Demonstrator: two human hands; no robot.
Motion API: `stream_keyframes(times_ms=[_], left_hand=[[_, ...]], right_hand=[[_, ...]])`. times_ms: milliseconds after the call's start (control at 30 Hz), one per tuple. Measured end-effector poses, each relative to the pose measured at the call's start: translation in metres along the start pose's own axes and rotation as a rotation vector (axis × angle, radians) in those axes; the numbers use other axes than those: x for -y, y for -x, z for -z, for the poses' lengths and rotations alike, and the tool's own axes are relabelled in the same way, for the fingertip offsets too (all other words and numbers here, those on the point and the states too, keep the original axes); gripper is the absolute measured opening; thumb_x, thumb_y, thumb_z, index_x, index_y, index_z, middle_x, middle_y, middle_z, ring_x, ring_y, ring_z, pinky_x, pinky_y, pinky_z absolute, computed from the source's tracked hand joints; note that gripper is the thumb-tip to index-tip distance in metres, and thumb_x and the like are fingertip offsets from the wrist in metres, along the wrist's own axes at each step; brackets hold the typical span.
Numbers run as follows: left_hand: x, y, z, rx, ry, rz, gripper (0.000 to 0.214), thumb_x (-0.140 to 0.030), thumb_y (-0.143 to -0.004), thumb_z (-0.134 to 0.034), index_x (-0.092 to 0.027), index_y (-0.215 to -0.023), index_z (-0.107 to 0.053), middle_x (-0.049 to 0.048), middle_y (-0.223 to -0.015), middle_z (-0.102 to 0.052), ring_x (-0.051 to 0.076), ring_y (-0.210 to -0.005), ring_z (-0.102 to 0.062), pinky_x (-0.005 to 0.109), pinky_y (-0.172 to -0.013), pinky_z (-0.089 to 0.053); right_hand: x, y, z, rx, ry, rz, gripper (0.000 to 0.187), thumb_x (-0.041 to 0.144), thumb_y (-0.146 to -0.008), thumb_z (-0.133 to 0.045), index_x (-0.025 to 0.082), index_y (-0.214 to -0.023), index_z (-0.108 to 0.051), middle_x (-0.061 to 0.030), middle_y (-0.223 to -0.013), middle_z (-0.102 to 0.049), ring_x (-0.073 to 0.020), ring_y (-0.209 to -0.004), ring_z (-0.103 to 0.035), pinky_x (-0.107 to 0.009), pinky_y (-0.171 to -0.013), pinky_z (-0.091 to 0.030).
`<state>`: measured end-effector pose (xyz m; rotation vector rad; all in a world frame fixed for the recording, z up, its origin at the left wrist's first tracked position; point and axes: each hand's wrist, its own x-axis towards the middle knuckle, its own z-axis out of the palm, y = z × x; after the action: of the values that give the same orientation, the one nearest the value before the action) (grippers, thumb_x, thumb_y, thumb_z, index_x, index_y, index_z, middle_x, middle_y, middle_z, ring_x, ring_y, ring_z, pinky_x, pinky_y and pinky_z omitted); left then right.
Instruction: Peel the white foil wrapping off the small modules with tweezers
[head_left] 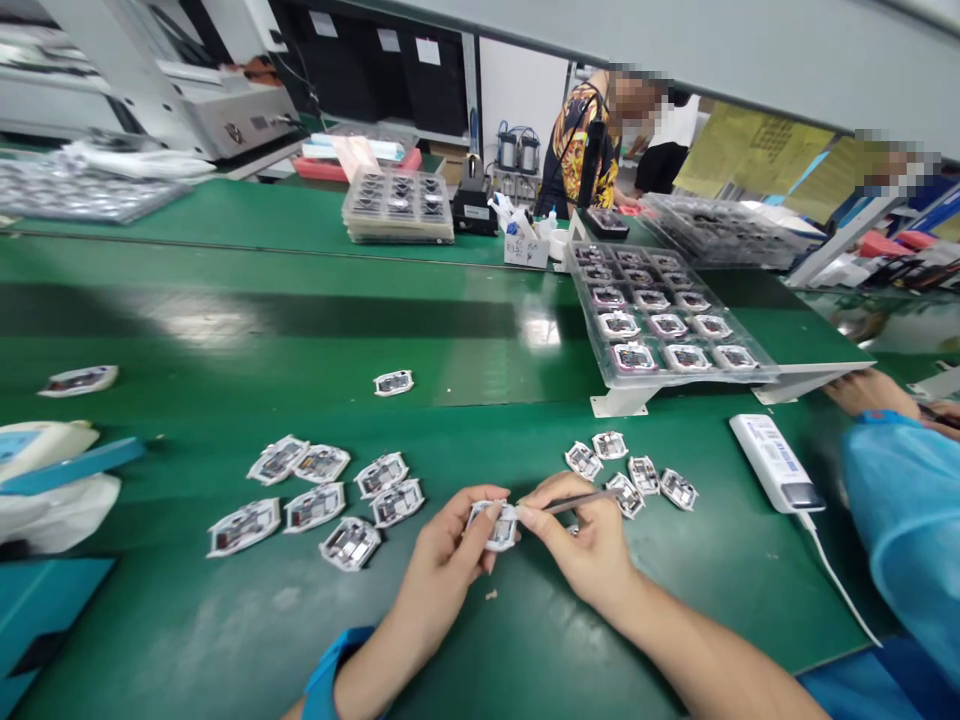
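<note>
Module cluster (315,507) left of left hand (439,560), smaller cluster (626,495) beside right hand (581,540); tray (585,310) on stand (619,403) behind.

The light here is bright and even, coming from above, and it lays a white glare across the green bench mat (202,320) beyond my hands, with a second hot patch near the plastic tray (581,290). A dark reflected band runs between them. Under my left hand (442,560) and right hand (577,540), the shadows stay faint and soft. Detail looks fairly crisp close to me, but the wide lens warps the edges: the grey overhead panel (675,50) slants and bows, and the benchtop machine (232,110) at far left leans.
</note>
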<state>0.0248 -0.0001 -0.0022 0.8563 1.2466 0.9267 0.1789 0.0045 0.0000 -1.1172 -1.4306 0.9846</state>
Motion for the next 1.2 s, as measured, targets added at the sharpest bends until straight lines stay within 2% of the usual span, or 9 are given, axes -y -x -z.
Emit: stream_keyframes(times_ms=[133,367,467,567,667,833,1000,1200], left_hand=[[-0.0014,-0.0002,0.0011,0.002,0.024,0.024,0.039,-0.05,-0.073,-0.071,-0.017,-0.092,-0.063,-0.0055,-0.06,-0.054,0.01,-0.053,-0.045,0.021,-0.05,-0.036],[0.001,0.0016,0.0064,0.035,0.072,-0.009,0.036,-0.044,-0.083,-0.063,-0.017,-0.106,-0.065,-0.0003,-0.068,-0.06,0.014,-0.062,-0.052,0.025,-0.056,-0.039],[0.0006,0.0021,0.0069,0.041,0.075,-0.032,0.035,-0.044,-0.083,-0.063,-0.016,-0.103,-0.067,0.002,-0.072,-0.062,0.016,-0.064,-0.053,0.027,-0.057,-0.04],[-0.0005,0.0027,0.0075,0.036,0.074,-0.046,0.034,-0.043,-0.083,-0.063,-0.016,-0.103,-0.068,0.0027,-0.073,-0.064,0.016,-0.065,-0.053,0.028,-0.058,-0.04],[-0.0012,0.0027,0.0081,0.038,0.085,-0.041,0.035,-0.044,-0.083,-0.063,-0.016,-0.103,-0.067,0.0027,-0.074,-0.064,0.016,-0.066,-0.054,0.028,-0.059,-0.041],[-0.002,0.0018,0.0071,0.054,0.104,-0.013,0.035,-0.046,-0.084,-0.062,-0.016,-0.1,-0.066,0.0017,-0.07,-0.063,0.016,-0.065,-0.053,0.027,-0.058,-0.04],[-0.0021,0.0019,0.0066,0.064,0.079,-0.015,0.031,-0.043,-0.084,-0.062,-0.016,-0.099,-0.066,0.0005,-0.067,-0.062,0.015,-0.061,-0.051,0.026,-0.056,-0.039],[-0.0013,0.0034,0.0073,0.103,0.071,-0.015,0.03,-0.042,-0.083,-0.063,-0.017,-0.099,-0.067,0.0006,-0.069,-0.063,0.015,-0.062,-0.052,0.026,-0.057,-0.04]], right_hand=[[0.0003,0.0004,0.0015,0.006,0.04,0.085,0.004,0.021,-0.083,-0.07,0.021,-0.08,-0.07,-0.0051,-0.078,-0.073,-0.0204,-0.076,-0.067,-0.036,-0.075,-0.051],[-0.0029,-0.0063,0.0076,-0.069,-0.113,-0.022,0.003,0.022,-0.081,-0.071,0.021,-0.082,-0.068,-0.0037,-0.083,-0.07,-0.0202,-0.082,-0.067,-0.035,-0.078,-0.052],[-0.0038,-0.0069,0.0058,-0.017,-0.104,0.0,0.004,0.022,-0.081,-0.072,0.021,-0.08,-0.068,-0.0033,-0.08,-0.07,-0.02,-0.08,-0.066,-0.035,-0.077,-0.051],[-0.0034,-0.0064,0.0043,0.047,-0.023,0.083,0.003,0.021,-0.082,-0.072,0.022,-0.08,-0.069,-0.0039,-0.08,-0.071,-0.0199,-0.08,-0.066,-0.035,-0.077,-0.05],[-0.0016,-0.0061,0.0052,0.059,0.024,0.128,0.003,0.021,-0.083,-0.071,0.022,-0.081,-0.069,-0.0043,-0.08,-0.071,-0.0198,-0.079,-0.065,-0.036,-0.077,-0.05],[0.0007,-0.0069,0.0079,0.07,0.05,0.099,0.004,0.022,-0.084,-0.07,0.021,-0.08,-0.068,-0.0045,-0.078,-0.071,-0.0202,-0.077,-0.066,-0.037,-0.077,-0.049],[-0.0021,-0.007,0.0063,0.045,-0.037,0.039,0.004,0.024,-0.083,-0.071,0.022,-0.08,-0.069,-0.0039,-0.079,-0.071,-0.0201,-0.079,-0.067,-0.035,-0.076,-0.051],[-0.0068,-0.0063,0.0045,0.082,-0.074,0.017,0.005,0.027,-0.081,-0.073,0.023,-0.081,-0.07,-0.0039,-0.083,-0.072,-0.02,-0.082,-0.067,-0.035,-0.078,-0.052]])
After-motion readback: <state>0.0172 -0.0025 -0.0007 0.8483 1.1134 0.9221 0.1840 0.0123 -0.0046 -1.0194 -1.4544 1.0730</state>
